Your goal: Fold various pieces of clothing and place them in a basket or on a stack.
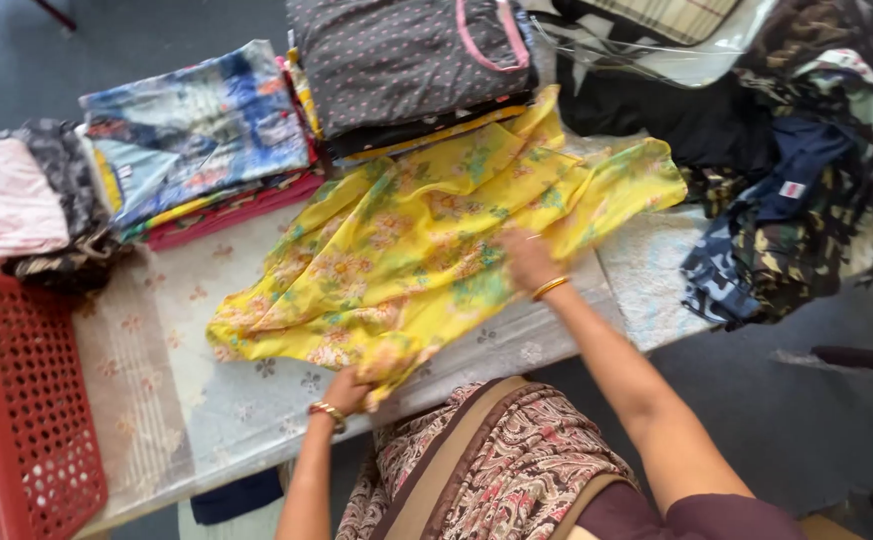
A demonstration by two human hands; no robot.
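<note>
A yellow floral garment (416, 250) lies spread across a table (206, 400) covered with a pale flowered cloth. My left hand (348, 388), with a bangle at the wrist, pinches the garment's near hem at the table's front edge. My right hand (528, 262), also with a gold bangle, rests palm down on the middle of the garment, pressing the fabric flat.
Folded stacks stand behind the garment: a blue patterned pile (196, 140) and a dark dotted pile (411, 65). A heap of dark and camouflage clothes (796, 200) lies at the right. A red perforated basket (16, 400) sits at the left, with pink and grey clothes (16, 200) beyond it.
</note>
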